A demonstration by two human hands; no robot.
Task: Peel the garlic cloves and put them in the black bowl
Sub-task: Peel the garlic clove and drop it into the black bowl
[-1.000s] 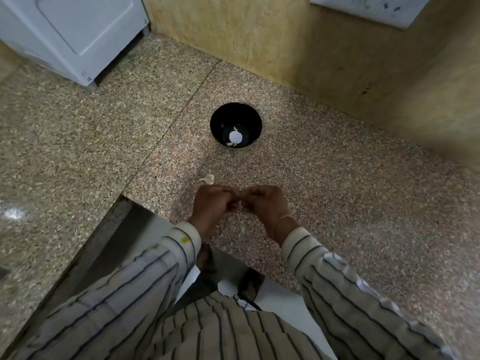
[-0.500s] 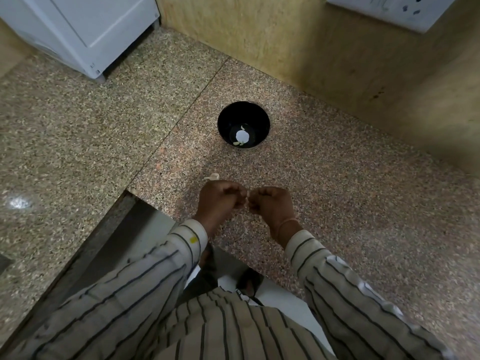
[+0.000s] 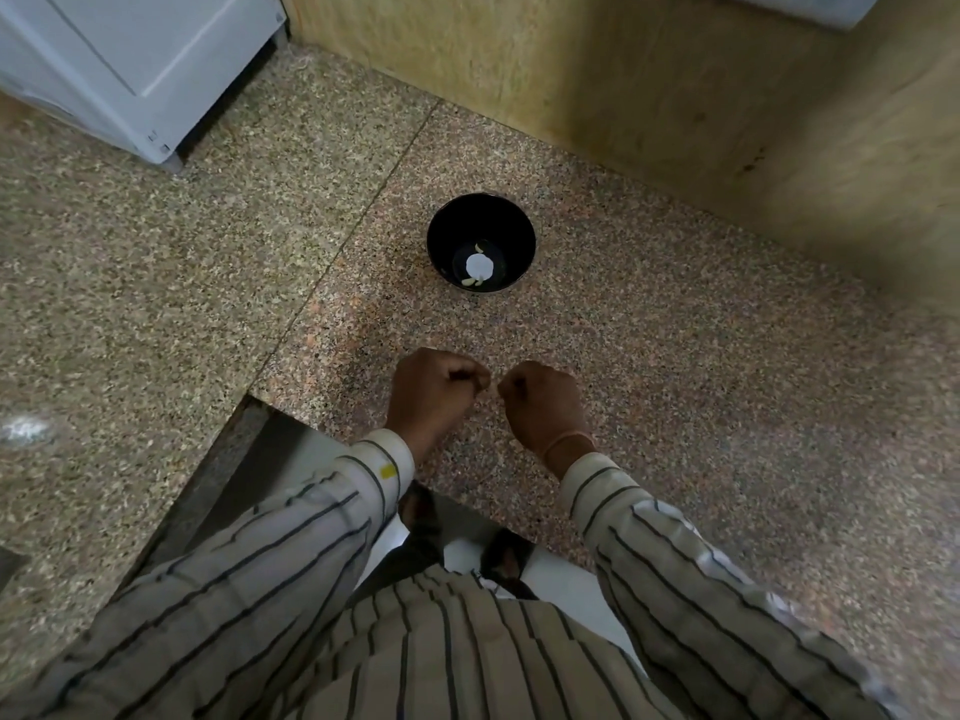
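While near counter edge (image 3: pixel 291 414) — left hand (image 3: pixel 434 394)

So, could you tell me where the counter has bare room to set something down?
Widest: bare granite right of the black bowl and right hand, out to the wall. Also the left slab in front of the white appliance, and the strip between bowl and hands. Crowded only around the left hand, close beside the right.
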